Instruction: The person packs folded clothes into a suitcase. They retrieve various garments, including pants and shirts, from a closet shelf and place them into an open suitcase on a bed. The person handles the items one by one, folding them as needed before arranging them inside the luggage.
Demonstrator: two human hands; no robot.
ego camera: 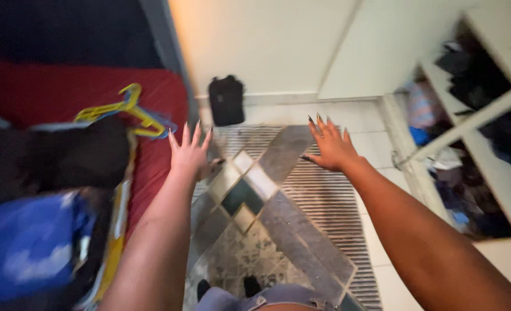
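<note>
Now both hands hang spread and empty above the patterned rug (301,213): left hand (189,152) just beside the yellow hangers (130,109) on the red bed (54,92), right hand (331,147) nearer the open shelves (474,121). Looks like reaching; gripping a hanger calls for a leftward stretch.

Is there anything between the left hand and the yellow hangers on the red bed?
Nothing visible. The left hand is raised, fingers spread and empty, just right of the yellow hangers, which lie on dark clothing on the red bed. Only the bed's bare edge separates them. The right hand is also empty, over the rug.
</note>
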